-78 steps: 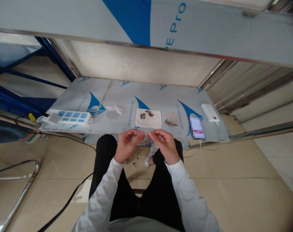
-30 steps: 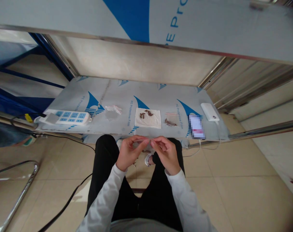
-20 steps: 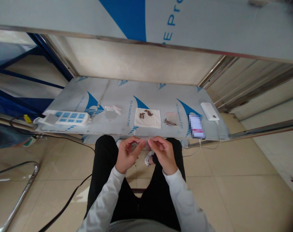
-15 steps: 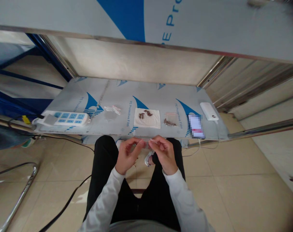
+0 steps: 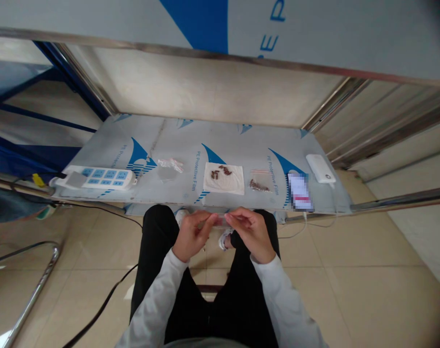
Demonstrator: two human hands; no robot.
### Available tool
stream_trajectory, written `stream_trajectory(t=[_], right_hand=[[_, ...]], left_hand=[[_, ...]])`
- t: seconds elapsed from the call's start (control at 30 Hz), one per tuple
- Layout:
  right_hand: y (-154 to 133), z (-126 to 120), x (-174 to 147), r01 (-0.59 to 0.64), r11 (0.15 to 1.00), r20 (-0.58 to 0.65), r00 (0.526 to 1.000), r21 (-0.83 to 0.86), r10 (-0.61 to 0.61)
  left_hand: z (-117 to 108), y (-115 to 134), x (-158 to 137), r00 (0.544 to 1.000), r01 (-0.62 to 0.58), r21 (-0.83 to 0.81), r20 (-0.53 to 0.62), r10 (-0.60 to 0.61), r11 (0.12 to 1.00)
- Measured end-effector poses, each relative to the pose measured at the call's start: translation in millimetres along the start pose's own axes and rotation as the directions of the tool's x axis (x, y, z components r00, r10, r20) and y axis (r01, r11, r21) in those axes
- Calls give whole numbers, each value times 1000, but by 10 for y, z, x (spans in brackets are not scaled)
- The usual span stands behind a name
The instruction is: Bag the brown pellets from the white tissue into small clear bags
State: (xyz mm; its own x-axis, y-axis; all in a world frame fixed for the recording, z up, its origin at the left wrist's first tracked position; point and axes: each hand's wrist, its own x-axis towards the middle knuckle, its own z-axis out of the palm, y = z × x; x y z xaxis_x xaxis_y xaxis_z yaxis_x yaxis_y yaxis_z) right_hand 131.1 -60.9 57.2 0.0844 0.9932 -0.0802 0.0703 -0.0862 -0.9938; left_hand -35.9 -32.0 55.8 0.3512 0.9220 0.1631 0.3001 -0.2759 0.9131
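Note:
Between my two hands, just off the table's front edge and above my lap, stretches a small clear plastic bag (image 5: 221, 221) with a faint reddish tint. My left hand (image 5: 194, 234) pinches its left end between thumb and fingers. The right end is pinched by my right hand (image 5: 252, 234). Beyond them a white cloth or tissue (image 5: 229, 184) lies on the table with several small brown pieces (image 5: 225, 170) on it. To its right rests a clear zip bag (image 5: 259, 174) with brown pieces inside. Left of the cloth are some clear bags with red-and-white strips (image 5: 170, 165).
The metal table (image 5: 158, 193) carries a power strip (image 5: 100, 178) at left, and a phone (image 5: 300, 191) and white power bank (image 5: 320, 168) with cables at right. An upper shelf (image 5: 314, 38) overhangs the back. A metal chair leg (image 5: 33, 295) stands at lower left.
My hands hold the bag drawn out flatter between them, and it shows more clearly now. The camera view has shifted slightly; the things on the table stay in place.

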Motion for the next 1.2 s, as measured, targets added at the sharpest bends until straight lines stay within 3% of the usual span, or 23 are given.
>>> stream_trajectory(t=[0.1,0.2,0.27,0.3,0.37,0.43,0.47,0.5,0.57,0.67,0.83,0.97,1.03,1.13,1.2], right_hand=[[-61,-49,74,24,989,80,997,-143,-12],[-152,-152,219,81,961,77,995,-264,-63],[-168,-323,401,81,957,8,997,-280,-82],[-146,-445,523,66,958,-48,995,-278,-83],[-33,-739,811,14,952,-186,980,-307,-74],[146,-1041,1115,-93,905,-303,952,-414,-40],[243,-1170,1252,-157,838,-340,940,-523,-36],[335,-1276,1368,-203,758,-372,927,-620,-55],[482,-1410,1522,-251,678,-413,907,-691,-85],[608,-1457,1560,-257,639,-452,878,-725,-160],[687,-1377,1353,-147,566,-431,804,-811,-409],[579,-1110,1092,-69,601,-426,770,-796,-476],[438,-842,932,25,677,-399,792,-735,-462],[177,-311,718,180,838,-290,883,-515,-368],[23,37,636,200,924,-168,950,-325,-264]], left_hand=[[14,-42,68,999,-37,110,-30,41,993],[-26,-188,196,996,26,100,-91,-17,995],[-147,-390,336,967,130,93,-231,-106,987],[-237,-523,421,931,193,111,-335,-146,975],[-442,-827,601,866,343,260,-459,-197,903],[-632,-1127,761,792,504,426,-575,-206,751],[-703,-1256,821,764,572,493,-610,-209,655],[-755,-1364,866,755,592,507,-622,-210,627],[-797,-1517,912,756,603,532,-620,-212,595],[-766,-1618,911,781,574,570,-596,-186,587],[-756,-1634,907,772,564,572,-621,-134,596],[-820,-1469,900,749,550,546,-657,-86,632],[-796,-1274,840,747,461,513,-665,-4,724],[-633,-880,649,744,250,410,-661,98,877],[-469,-617,482,748,168,318,-657,89,933]])
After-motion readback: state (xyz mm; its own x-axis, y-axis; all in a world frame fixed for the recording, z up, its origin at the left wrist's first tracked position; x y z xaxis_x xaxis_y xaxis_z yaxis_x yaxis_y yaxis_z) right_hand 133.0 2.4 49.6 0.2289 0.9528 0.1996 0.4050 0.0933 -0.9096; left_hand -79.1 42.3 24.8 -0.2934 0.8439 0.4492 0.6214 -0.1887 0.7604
